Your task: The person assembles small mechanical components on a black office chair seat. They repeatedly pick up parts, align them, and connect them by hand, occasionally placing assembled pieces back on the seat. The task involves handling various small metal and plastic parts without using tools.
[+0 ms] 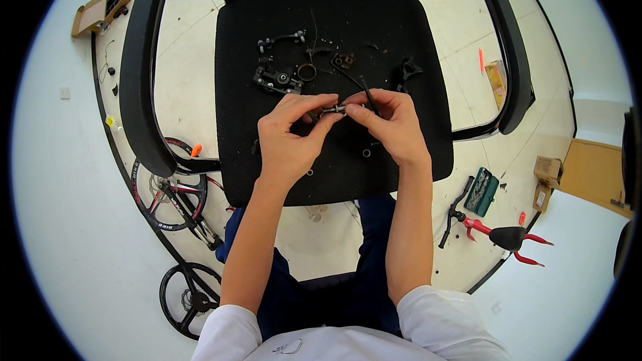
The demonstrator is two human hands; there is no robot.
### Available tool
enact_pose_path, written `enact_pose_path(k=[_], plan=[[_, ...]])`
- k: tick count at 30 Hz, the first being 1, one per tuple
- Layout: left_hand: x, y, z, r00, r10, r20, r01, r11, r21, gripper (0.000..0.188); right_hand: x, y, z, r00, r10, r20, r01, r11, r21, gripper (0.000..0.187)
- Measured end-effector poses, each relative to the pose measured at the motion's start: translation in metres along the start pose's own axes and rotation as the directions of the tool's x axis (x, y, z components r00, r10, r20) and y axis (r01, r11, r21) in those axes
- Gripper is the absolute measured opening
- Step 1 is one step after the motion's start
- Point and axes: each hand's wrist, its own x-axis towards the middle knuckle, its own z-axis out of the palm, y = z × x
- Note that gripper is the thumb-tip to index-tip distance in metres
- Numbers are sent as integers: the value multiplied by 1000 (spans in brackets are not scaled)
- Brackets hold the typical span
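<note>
Head view: the left fingers [314, 102] and right fingers [382, 98] pinch a small metal part [339, 109] between them, above a black chair seat [401, 167]. Just beyond, a black mechanism [281, 80] lies beside a ring [306, 72]; farther out, a green case [491, 198] rests on the floor [461, 83].

On the floor left of the black chair [234, 120] lie a black and red wheel [160, 188] and a black wheel [199, 301]. Right of the chair are an open green box [481, 192], a red frame [476, 226] and brown boxes [548, 170].
</note>
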Motion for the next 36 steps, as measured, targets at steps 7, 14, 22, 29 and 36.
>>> enact_pose_path(k=[7,14,22,29,36], plan=[[4,1,-7,996,-89,-31,86,994,-65,22,3,-2,-6,998,-42,-42,44,998,49,15],[-6,4,-14,995,-103,-21,103,994,41,12,-4,6,-3,998,58,-40,-55,996,65,13],[-3,5,-11,960,-266,85,274,956,-102,14,0,6,-3,1000,14,-4,-13,998,64,12],[0,5,-11,912,-387,134,409,847,-339,12,-2,-1,-5,998,63,30,-65,996,69,12],[-1,-6,-8,903,-392,174,427,786,-447,16,-2,2,0,999,-18,30,16,996,90,12]])
